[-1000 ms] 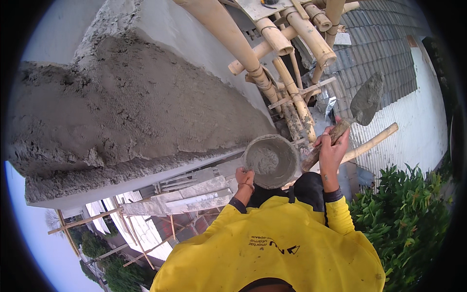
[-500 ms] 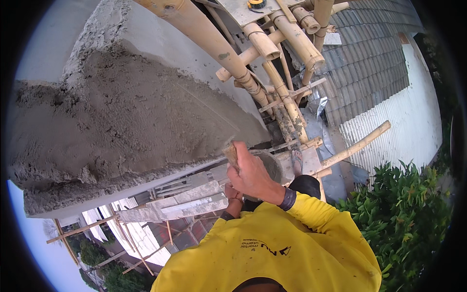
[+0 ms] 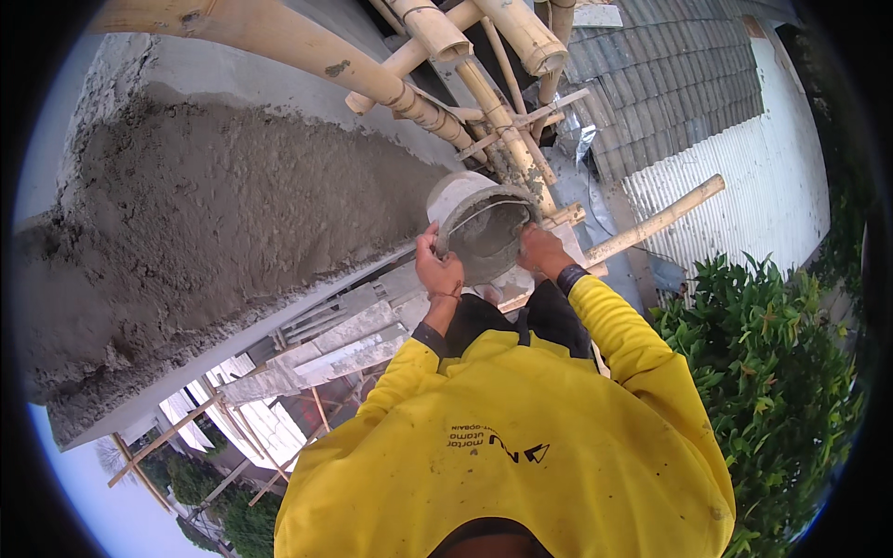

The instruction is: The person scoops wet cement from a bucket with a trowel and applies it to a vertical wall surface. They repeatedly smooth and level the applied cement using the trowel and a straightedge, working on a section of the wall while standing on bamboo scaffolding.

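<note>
Small dark print on the back of the yellow long-sleeved shirt (image 3: 521, 446), low in the middle; no other label or package to be seen.

Grey mortar bucket (image 3: 479, 228) held up at centre, tilted toward the wall, its light outer side turned up and left, wet grey mortar clinging inside, thin wire handle arching across the mouth. Just right of the rough, freshly mortared wall face (image 3: 214, 242), in front of the bamboo scaffold poles (image 3: 409, 74).

Left hand (image 3: 437, 270) closed on the near left rim of the bucket, fingers curled over the edge. Right hand (image 3: 541, 251) wrapped on the right rim, a dark wristband just behind it.

Farther right, a grey tiled roof (image 3: 670, 84) and a pale corrugated sheet (image 3: 735, 205); green shrubs (image 3: 763, 372) at the near right. Pale planks (image 3: 326, 344) below the hands.
</note>
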Available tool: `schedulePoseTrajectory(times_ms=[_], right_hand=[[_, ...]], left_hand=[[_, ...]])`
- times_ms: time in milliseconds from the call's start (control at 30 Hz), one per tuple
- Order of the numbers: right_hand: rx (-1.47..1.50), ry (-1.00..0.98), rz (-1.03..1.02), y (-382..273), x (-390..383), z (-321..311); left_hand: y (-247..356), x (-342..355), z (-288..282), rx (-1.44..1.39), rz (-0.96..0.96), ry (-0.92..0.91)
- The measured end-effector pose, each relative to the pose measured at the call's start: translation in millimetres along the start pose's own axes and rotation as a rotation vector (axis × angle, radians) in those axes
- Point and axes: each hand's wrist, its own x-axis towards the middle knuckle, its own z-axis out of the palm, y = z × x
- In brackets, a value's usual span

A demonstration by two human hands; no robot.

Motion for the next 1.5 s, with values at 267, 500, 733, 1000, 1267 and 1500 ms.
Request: schedulePoseTrajectory(times_ms=[267, 500, 733, 1000, 1267, 1500], right_hand=[[0.965, -0.550, 0.196, 4.9, -6.7, -11.4], [1.200, -0.536, 0.057, -16.8, -46.7, -3.8], [1.670, -0.337, 0.122, -48.3, -95.7, -43.0], [1.415, 0.892, -0.079, -104.0, -107.0, -73.7], [0.801, 0.836, 0.111, -269.5, -1.1, -42.2], [0.874, 0.524, -0.524, -290.3, -15.1, -37.4]], left_hand=[[18.1, 29.0, -27.5, -0.246, 0.008, -0.182], [-40.9, 34.3, -28.0, -0.281, -0.406, 0.033], [-106.0, 32.3, -19.9, -0.130, -0.737, 0.183], [-167.1, -21.5, -89.3, -0.060, -0.632, 0.129], [-187.7, -81.1, -167.5, -0.201, -0.679, 0.092], [-177.4, -107.3, -195.6, -0.388, -0.746, 0.230]])
